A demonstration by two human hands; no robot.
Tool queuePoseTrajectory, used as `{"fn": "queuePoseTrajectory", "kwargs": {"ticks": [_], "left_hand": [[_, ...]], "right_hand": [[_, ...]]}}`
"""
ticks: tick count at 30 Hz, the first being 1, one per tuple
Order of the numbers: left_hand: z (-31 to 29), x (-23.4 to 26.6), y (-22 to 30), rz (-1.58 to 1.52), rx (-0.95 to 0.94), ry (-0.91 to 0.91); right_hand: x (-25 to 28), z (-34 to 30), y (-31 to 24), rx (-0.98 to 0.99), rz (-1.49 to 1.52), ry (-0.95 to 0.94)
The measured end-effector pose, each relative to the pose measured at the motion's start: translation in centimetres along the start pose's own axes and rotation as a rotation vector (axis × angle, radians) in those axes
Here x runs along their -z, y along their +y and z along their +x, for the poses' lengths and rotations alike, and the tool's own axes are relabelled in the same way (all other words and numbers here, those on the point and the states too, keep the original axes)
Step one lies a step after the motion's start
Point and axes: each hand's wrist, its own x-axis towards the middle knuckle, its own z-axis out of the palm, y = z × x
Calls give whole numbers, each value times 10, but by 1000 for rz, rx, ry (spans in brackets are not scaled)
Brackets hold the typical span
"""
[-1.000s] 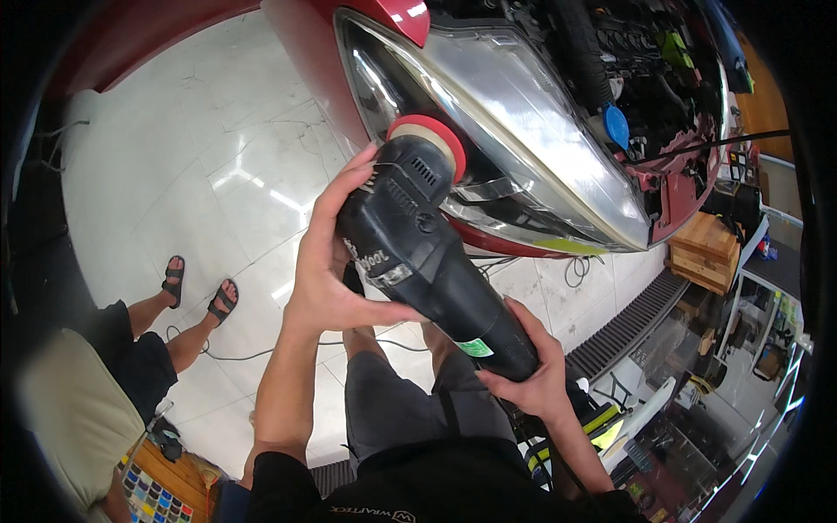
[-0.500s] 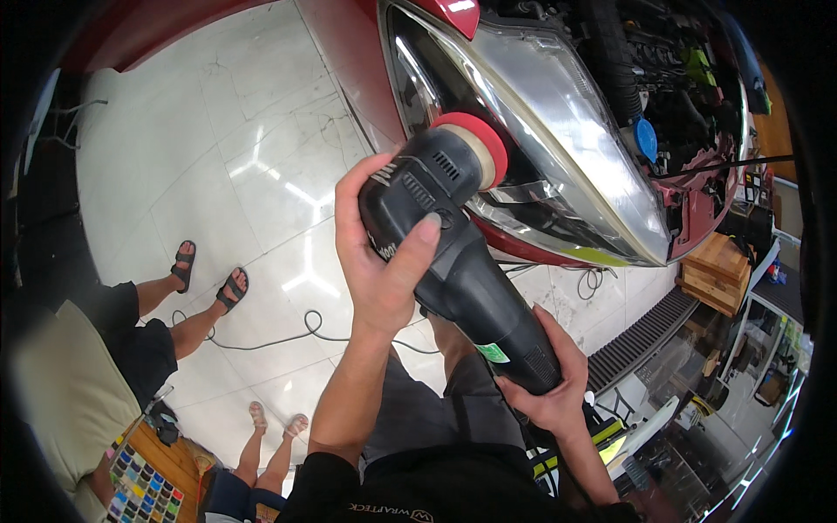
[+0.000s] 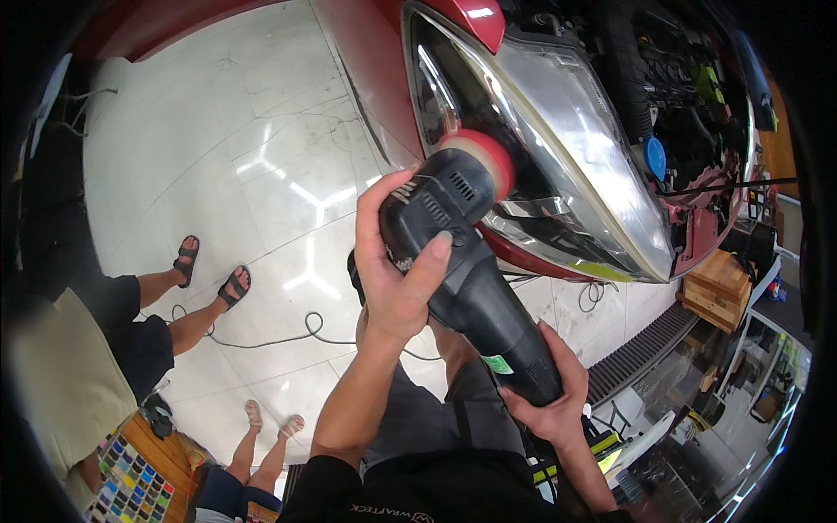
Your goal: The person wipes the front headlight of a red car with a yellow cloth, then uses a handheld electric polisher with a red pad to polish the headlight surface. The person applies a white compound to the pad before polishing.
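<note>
A black electric polisher (image 3: 488,296) is held in both my hands, its body slanting from upper left to lower right. My left hand (image 3: 397,270) wraps the polisher's head, the thumb lying over the top. Round the rear end of the handle closes my right hand (image 3: 562,392). The red and cream polishing pad (image 3: 488,161) faces the dark lower part of the car headlight (image 3: 567,139) and appears to touch it; the contact itself is hidden. The headlight's outer lens is clear, with a yellowish edge at its lower corner.
The red car's engine bay (image 3: 671,78) is open beyond the headlight, with a blue cap (image 3: 655,159). A cable (image 3: 314,331) loops over the tiled floor. Two people stand at the left, one in black sandals (image 3: 234,288). Wooden boxes (image 3: 717,290) sit at the right.
The polisher and both hands have shifted slightly right and down in view, as has the headlight. The pad looks more blurred and streaked, as if spinning. My grip is unchanged.
</note>
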Motion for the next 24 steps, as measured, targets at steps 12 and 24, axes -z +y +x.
{"fn": "queuePoseTrajectory", "kwargs": {"ticks": [12,24], "left_hand": [[14,35,2,156,-81,-489],[21,37,14,285,-83,-499]], "right_hand": [[20,4,1,-33,30,-38],[15,9,-10,-60,94,-26]]}}
